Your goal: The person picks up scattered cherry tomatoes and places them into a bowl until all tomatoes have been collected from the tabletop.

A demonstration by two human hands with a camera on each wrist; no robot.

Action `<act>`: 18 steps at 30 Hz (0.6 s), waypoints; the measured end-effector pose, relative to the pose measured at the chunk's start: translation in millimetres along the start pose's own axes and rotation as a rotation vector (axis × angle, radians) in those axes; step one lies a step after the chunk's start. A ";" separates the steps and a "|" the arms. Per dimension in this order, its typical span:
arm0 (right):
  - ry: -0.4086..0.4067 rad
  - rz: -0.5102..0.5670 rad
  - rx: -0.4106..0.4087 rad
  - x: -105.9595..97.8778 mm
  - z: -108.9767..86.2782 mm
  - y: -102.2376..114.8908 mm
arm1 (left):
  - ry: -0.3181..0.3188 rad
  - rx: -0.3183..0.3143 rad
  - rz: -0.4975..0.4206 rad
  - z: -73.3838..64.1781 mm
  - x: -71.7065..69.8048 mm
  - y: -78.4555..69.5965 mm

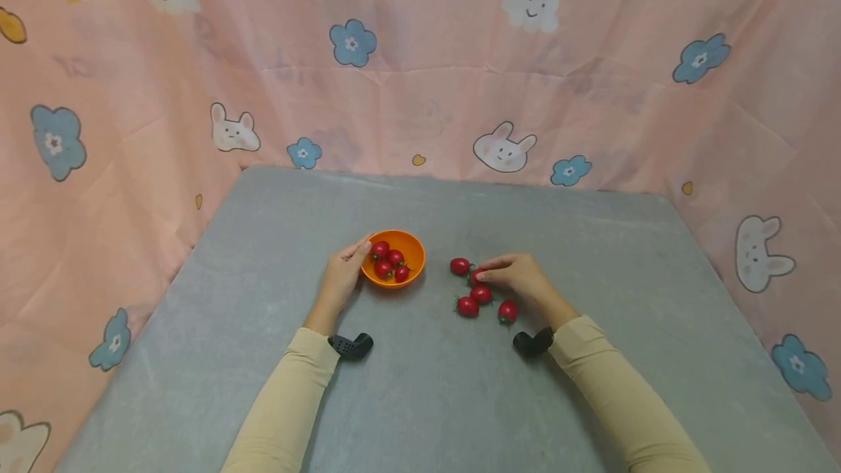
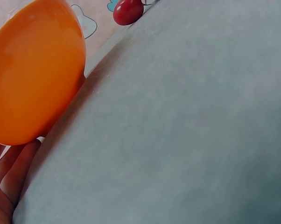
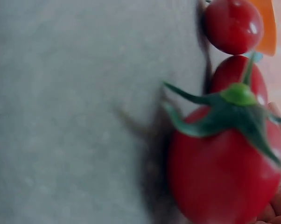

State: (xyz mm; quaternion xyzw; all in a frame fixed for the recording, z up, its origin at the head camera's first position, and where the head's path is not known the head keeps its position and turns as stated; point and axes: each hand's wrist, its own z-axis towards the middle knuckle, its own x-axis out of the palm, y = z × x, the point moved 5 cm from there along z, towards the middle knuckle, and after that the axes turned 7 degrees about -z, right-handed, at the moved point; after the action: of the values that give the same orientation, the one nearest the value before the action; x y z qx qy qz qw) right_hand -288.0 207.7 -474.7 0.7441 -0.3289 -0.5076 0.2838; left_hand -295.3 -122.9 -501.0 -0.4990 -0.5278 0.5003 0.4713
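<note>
An orange bowl (image 1: 415,254) stands on the grey table, with several cherry tomatoes (image 1: 395,257) inside. My left hand (image 1: 340,274) holds its left side, thumb at the rim; in the left wrist view the fingers of that hand (image 2: 12,179) lie against the lower bowl wall (image 2: 35,74). Right of the bowl, my right hand (image 1: 519,279) pinches a cherry tomato (image 1: 474,277) between thumb and fingers, partly covering it. Around it lie loose tomatoes, one (image 1: 460,266) just beyond the fingertips. A tomato with a green calyx (image 3: 224,172) hides most of the right hand in the right wrist view.
Nearer to me lie more tomatoes: one (image 1: 467,306) on the left, another (image 1: 507,311) by the right wrist. Each wrist wears a black device (image 1: 351,346). A pink patterned curtain (image 1: 420,93) hangs along the back and sides of the table (image 1: 420,400).
</note>
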 end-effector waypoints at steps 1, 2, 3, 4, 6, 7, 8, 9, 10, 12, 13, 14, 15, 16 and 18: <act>0.000 0.003 0.003 -0.8 -0.4 0.0 | 0.001 0.000 -0.003 -0.3 0.1 -0.1; -0.002 0.008 0.008 -1.8 -1.1 0.2 | 0.001 0.001 -0.006 -0.6 0.2 -0.3; -0.006 0.013 0.012 -2.9 -2.0 0.7 | 0.000 0.001 -0.006 -0.8 0.0 -0.2; -0.012 0.011 0.015 -4.0 -2.7 0.9 | 0.001 0.001 -0.006 -1.2 0.1 -0.4; -0.017 0.005 0.018 -5.8 -5.4 2.1 | 0.003 -0.003 -0.006 -1.9 0.1 -0.4; -0.016 0.010 0.023 -6.5 -6.7 2.6 | 0.002 -0.004 -0.004 -2.5 0.2 -0.6; -0.014 0.018 0.028 -7.2 -8.0 3.1 | 0.003 -0.004 -0.001 -2.7 0.2 -0.6; -0.009 0.021 0.032 -7.7 -9.2 3.8 | 0.006 -0.005 0.003 -2.9 0.2 -0.6; -0.002 0.028 0.037 -8.1 -10.2 4.5 | 0.007 -0.006 0.003 -3.3 0.2 -0.9; 0.002 0.040 0.044 -9.4 -11.6 6.6 | 0.007 -0.005 0.001 -3.7 0.3 -1.6; 0.003 0.041 0.038 -10.0 -12.1 8.4 | 0.008 -0.003 0.001 -3.7 0.4 -2.0; 0.003 0.040 0.039 -10.7 -12.5 9.7 | 0.006 -0.001 0.000 -3.5 0.4 -2.3; 0.000 0.039 0.041 -11.5 -12.8 10.8 | 0.007 0.000 0.000 -3.3 0.7 -2.7; -0.004 0.040 0.043 -12.3 -13.0 11.8 | 0.005 0.004 0.000 -3.1 1.0 -3.1; -0.013 0.042 0.041 -13.9 -13.6 13.6 | 0.004 0.007 0.000 -2.5 1.8 -3.4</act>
State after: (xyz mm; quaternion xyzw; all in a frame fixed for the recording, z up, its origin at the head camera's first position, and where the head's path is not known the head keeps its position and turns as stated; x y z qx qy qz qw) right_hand -281.7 211.3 -452.1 0.7395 -0.3564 -0.4994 0.2769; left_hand -293.2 -121.0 -497.4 -0.4984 -0.5252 0.5012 0.4740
